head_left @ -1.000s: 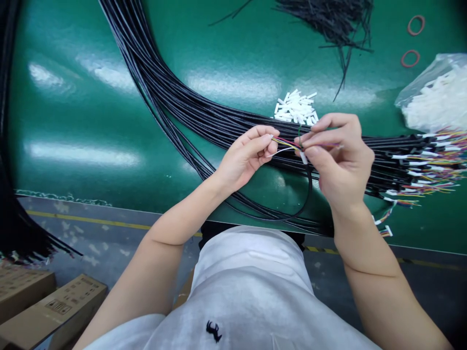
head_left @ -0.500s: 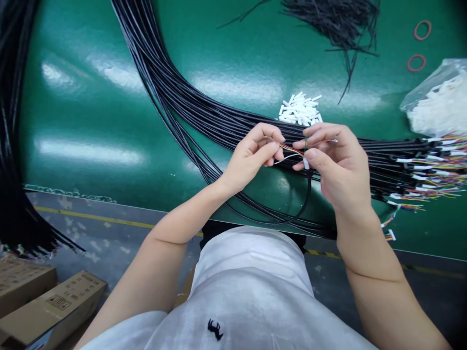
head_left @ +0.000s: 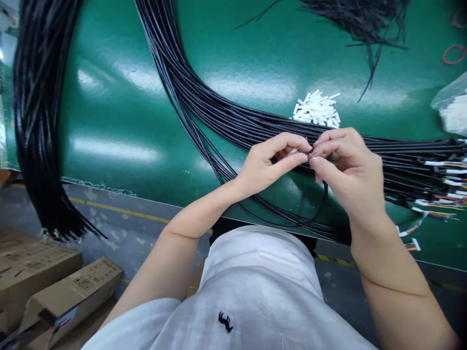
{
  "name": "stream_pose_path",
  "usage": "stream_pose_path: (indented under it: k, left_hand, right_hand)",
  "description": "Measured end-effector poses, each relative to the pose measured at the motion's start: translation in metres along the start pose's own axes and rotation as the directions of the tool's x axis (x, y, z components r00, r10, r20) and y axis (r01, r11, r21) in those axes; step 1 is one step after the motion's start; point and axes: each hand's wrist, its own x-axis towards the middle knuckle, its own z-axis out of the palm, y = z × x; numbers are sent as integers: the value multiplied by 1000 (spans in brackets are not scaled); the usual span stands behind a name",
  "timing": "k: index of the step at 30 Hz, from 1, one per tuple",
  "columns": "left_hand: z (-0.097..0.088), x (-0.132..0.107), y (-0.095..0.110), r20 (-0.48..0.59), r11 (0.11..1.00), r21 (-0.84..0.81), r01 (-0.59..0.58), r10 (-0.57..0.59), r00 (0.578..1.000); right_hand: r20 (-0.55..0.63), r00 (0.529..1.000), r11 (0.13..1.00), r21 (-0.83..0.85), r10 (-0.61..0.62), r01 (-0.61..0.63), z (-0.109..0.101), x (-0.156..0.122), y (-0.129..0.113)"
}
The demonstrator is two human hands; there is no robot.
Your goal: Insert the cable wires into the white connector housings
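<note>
My left hand (head_left: 272, 163) and my right hand (head_left: 346, 167) meet fingertip to fingertip over the bundle of black cables (head_left: 233, 119). Both are closed in a pinch on the thin wires at the end of one black cable (head_left: 324, 200), which hangs in a loop below my right fingers. Only small bits of the wires show; the fingers hide the rest. A small white piece peeks out between my left thumb and index finger. Just beyond my hands lies a pile of short white sleeves (head_left: 316, 109).
Another bundle of black cables (head_left: 40, 116) hangs over the table edge at left. Thin black strips (head_left: 365, 19) lie at the back, with a red ring (head_left: 453, 54) and a clear bag (head_left: 454, 109) at right. Coloured wire ends (head_left: 445, 201) fan out there. Cardboard boxes (head_left: 78, 287) stand below.
My hands have come together, and the coloured wires visible between them before are now mostly covered by fingers. The view has swung left, so the whole scene sits farther right.
</note>
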Motion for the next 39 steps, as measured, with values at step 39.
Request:
stream_pose_path:
  k: [39]
  left_hand:
    - [8, -2, 0, 206, 822, -418, 386, -328, 922]
  right_hand:
    - [-109, 985, 972, -209, -134, 109, 6, -1, -6]
